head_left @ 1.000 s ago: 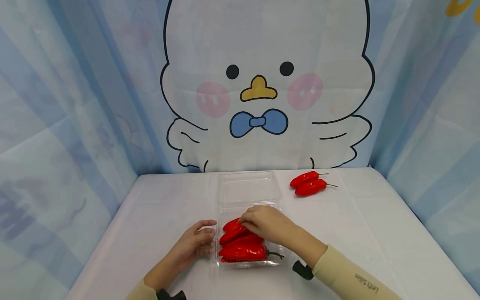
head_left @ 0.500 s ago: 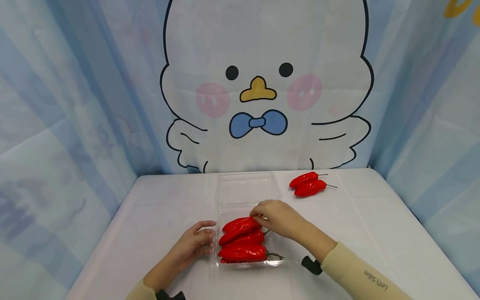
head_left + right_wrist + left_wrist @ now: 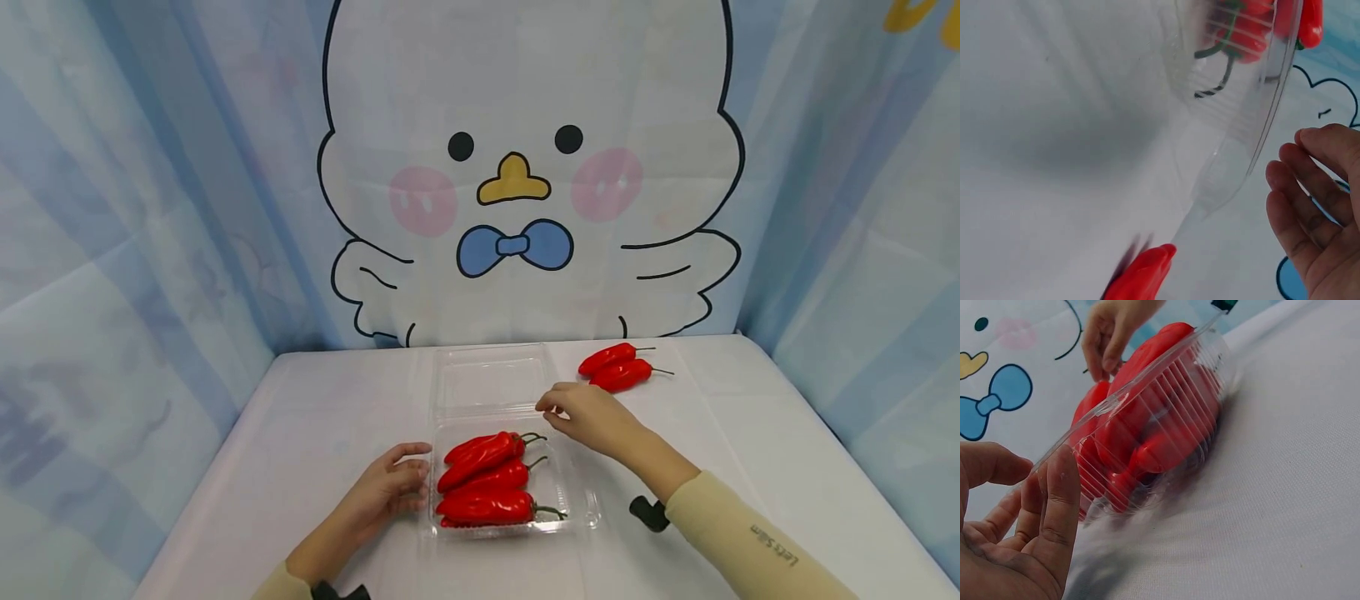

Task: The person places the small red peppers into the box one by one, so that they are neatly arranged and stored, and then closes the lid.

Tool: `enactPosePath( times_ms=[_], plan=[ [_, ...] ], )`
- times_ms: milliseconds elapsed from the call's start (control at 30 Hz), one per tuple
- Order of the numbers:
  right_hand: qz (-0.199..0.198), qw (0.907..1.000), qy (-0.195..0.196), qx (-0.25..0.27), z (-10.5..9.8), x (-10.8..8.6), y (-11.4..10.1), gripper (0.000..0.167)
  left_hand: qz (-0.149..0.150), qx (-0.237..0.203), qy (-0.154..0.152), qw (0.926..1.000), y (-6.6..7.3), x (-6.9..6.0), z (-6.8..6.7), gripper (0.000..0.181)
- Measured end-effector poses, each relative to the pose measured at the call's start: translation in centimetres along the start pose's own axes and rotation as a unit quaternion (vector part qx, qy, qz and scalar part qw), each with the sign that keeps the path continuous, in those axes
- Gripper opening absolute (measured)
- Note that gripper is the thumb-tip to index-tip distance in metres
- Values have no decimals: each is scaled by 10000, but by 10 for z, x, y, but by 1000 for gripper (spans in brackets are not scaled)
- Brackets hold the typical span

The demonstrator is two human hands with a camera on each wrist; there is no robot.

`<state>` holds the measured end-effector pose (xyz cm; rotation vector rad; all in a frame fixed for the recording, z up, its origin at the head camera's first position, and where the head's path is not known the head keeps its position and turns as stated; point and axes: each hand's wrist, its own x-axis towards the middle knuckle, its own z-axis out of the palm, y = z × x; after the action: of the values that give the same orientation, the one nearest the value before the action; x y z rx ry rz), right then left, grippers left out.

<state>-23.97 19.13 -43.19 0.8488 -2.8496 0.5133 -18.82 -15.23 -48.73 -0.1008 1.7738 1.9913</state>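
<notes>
A clear plastic box (image 3: 588, 510) stands with its lid folded back, several red peppers (image 3: 487, 505) lying in its base, green stems toward the right. At its left side is my left hand (image 3: 390, 487); in the left wrist view the fingers (image 3: 1060, 487) of that hand touch the rim and are loosely bent, not wrapped round it. My right hand (image 3: 592, 419) hovers above and right of the box's back part, near two more red peppers (image 3: 621, 376) on the table. The right wrist view shows this hand (image 3: 1322, 219) with relaxed fingers and nothing in them.
The transparent lid (image 3: 491, 379) lies flat behind the base. A white cloth covers the table (image 3: 322, 417). Behind it hangs a curtain (image 3: 517, 308) with a cartoon bird, and further blue and white curtains flank both sides.
My right hand has come off the back peppers in the box and moved right and back, uncovering their stems. My left hand stays at the box's side.
</notes>
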Motion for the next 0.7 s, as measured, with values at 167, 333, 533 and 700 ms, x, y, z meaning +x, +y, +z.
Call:
enactPosePath(
  times_ms=[167, 333, 533, 700],
  plan=[
    [339, 9994, 16, -76, 1, -4, 20, 22, -5, -49, -2, 10000, -1, 0, 0, 56],
    [529, 9982, 231, -189, 1, -10, 44, 26, -21, -38, 60, 10000, -2, 2, -1, 57],
    [928, 9937, 618, -54, 2, -16, 71, 33, 6, -32, 39, 10000, -1, 2, -1, 57],
    [1334, 9881, 727, 240, 0, -15, 88, 31, 28, -46, 4, 10000, -1, 1, -1, 56]
  ],
)
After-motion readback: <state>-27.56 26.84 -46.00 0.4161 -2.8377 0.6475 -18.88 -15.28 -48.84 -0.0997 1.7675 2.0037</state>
